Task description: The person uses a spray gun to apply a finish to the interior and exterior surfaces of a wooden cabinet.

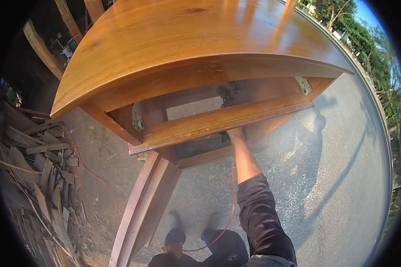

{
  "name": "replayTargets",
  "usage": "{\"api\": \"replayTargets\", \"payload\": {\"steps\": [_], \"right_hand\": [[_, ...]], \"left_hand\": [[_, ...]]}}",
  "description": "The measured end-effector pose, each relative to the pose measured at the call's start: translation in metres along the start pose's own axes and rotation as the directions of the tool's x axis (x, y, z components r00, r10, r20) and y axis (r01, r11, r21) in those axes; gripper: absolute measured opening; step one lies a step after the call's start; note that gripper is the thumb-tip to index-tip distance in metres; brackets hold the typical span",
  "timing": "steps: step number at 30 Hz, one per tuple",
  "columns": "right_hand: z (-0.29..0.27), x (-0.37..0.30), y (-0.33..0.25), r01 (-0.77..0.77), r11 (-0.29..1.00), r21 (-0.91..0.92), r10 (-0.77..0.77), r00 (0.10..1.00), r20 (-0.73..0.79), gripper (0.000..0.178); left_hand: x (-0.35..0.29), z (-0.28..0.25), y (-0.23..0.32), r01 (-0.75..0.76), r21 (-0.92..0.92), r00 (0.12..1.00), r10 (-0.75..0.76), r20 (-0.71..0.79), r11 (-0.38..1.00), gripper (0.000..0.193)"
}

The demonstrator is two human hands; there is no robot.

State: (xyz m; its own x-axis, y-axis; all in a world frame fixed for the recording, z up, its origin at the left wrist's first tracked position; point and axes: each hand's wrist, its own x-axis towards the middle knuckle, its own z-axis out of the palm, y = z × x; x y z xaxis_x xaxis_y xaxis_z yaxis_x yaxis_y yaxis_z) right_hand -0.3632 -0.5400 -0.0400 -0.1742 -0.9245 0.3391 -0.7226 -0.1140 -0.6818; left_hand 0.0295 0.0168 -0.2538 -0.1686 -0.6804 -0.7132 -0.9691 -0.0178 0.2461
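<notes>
A glossy orange-brown wooden furniture piece (200, 35) with a curved-edged top fills the upper view. Below its top, an open frame has a front rail (223, 124) across it. My right hand (236, 132) reaches in beneath this rail, fingers mostly hidden. It grips a black tool (227, 95), apparently a spray gun, whose dark parts show above and below the rail. A thin red hose (233, 187) hangs from near that hand. At the bottom edge, a small patch of skin shows beside dark clothing; whether it belongs to my left hand is unclear.
Metal brackets (138, 118) sit inside both ends of the frame. A long wooden leg (147, 209) slants toward me at left. Scrap wood (49, 173) is heaped at far left. Pale haze hangs over the pavement (294, 178) right of the frame. Trees line the far right.
</notes>
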Motion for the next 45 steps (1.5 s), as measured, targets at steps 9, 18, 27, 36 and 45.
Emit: {"api": "replayTargets", "payload": {"steps": [9,18,27,36,45], "right_hand": [[-0.013,0.042,-0.057,-0.223,0.835,0.503,0.396,0.878,-0.268,0.043],[0.014,0.016,-0.018,-0.117,0.982,0.151,0.151,0.960,-0.234,0.042],[0.039,-0.027,0.015,-0.072,0.997,-0.016,0.071,0.997,-0.005,0.041],[0.061,-0.023,0.015,-0.005,0.999,-0.045,0.003,0.999,-0.048,0.043],[0.017,0.027,-0.019,-0.002,0.968,0.249,0.049,0.981,-0.185,0.053]], "left_hand": [[-0.009,-0.033,0.020,0.131,-0.094,0.991,-0.132,-0.007,0.987,0.037],[-0.006,-0.020,0.012,0.201,-0.209,0.979,-0.199,0.032,0.957,0.044],[0.003,-0.007,0.000,0.119,-0.013,0.992,-0.119,0.047,0.993,0.052],[-0.009,-0.050,0.032,0.115,-0.009,0.989,-0.113,0.100,0.993,0.047],[-0.020,-0.041,0.028,0.200,-0.124,0.965,-0.218,-0.146,0.972,0.049]]}}
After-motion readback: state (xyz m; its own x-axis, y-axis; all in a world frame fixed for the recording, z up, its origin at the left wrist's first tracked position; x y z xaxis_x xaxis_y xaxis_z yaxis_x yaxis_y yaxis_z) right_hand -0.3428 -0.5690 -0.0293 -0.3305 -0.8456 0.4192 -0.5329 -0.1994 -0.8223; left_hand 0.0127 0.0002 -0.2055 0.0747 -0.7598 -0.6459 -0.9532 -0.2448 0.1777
